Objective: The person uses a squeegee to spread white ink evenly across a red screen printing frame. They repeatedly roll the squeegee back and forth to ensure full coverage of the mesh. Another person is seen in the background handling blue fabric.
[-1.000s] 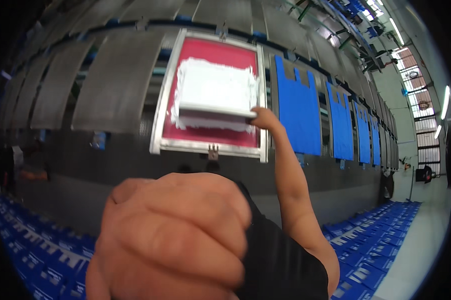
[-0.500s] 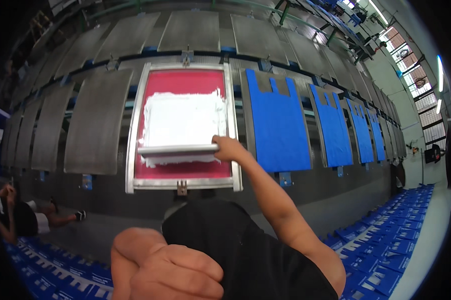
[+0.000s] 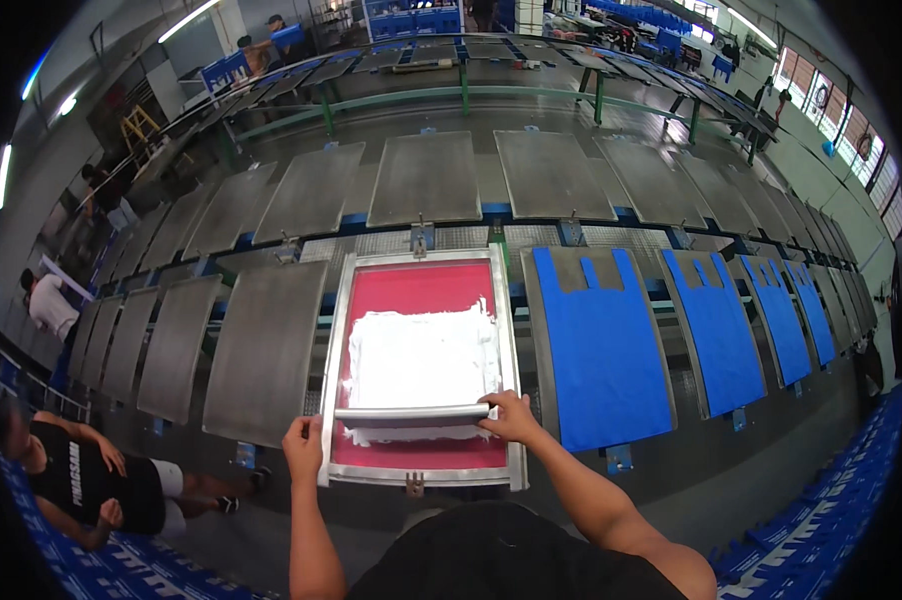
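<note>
One squeegee (image 3: 406,413) btwn R hand (image 3: 512,417) gripping it & L hand (image 3: 304,449), curled, hold unclear.

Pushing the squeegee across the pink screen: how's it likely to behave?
The squeegee is probably stiff, its bar running straight. It may slide easily, with white paste on the pink screen. It could swivel, as the right hand grips only one end.

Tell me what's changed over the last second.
The left hand, earlier near the camera, has moved away to the left edge of the frame; whether it touches is unclear. The view has tilted up. Unchanged: the right hand holds the squeegee; blue bags lie to the right.
</note>
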Motion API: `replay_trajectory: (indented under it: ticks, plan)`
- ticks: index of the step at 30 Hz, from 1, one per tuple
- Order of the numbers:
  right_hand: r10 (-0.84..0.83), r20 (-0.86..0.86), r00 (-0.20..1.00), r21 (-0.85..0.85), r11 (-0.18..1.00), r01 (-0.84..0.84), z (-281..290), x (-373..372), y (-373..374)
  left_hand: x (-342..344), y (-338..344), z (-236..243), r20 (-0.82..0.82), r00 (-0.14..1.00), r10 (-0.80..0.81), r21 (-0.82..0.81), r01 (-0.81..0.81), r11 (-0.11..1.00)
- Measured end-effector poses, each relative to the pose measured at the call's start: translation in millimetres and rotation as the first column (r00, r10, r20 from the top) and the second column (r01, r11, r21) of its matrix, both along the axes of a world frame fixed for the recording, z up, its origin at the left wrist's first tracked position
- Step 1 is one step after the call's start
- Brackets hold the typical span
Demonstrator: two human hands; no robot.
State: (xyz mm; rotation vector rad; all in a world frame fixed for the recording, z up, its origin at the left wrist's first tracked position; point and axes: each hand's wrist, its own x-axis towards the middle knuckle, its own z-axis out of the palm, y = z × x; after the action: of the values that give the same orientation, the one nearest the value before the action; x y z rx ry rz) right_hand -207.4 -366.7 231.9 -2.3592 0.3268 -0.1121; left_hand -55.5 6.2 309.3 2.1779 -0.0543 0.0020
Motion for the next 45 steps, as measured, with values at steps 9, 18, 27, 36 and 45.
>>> replay_trajectory:
  ticks: [9, 18, 27, 36, 45]
  plan:
    - [-0.056, -0.163, 0.985, 0.607, 0.781, 0.145, 0, 8, -21, 51, 24, -109, -0.300, 0.949, -0.098, 0.258, 0.179, 0.949]
    - [-0.173, -0.173, 0.970, 0.672, 0.699, 0.245, 0, -3, -29, 51, 17, -135, -0.245, 0.964, -0.100, -0.236, 0.041, 0.971]
    - [-0.245, -0.053, 0.968, 0.670, 0.710, 0.216, 90, -70, -76, -14, -40, -21, -0.155, 0.981, -0.116, -0.152, 0.093, 0.984]
    - [-0.365, -0.106, 0.925, 0.665, 0.665, 0.338, 85, -173, -187, -98, -170, -62, -0.246, 0.939, -0.240, -0.339, 0.148, 0.929]
    - [-0.266, -0.151, 0.952, 0.607, 0.736, 0.301, 75, -161, -234, -135, -182, -81, -0.331, 0.939, -0.096, -0.320, -0.017, 0.947]
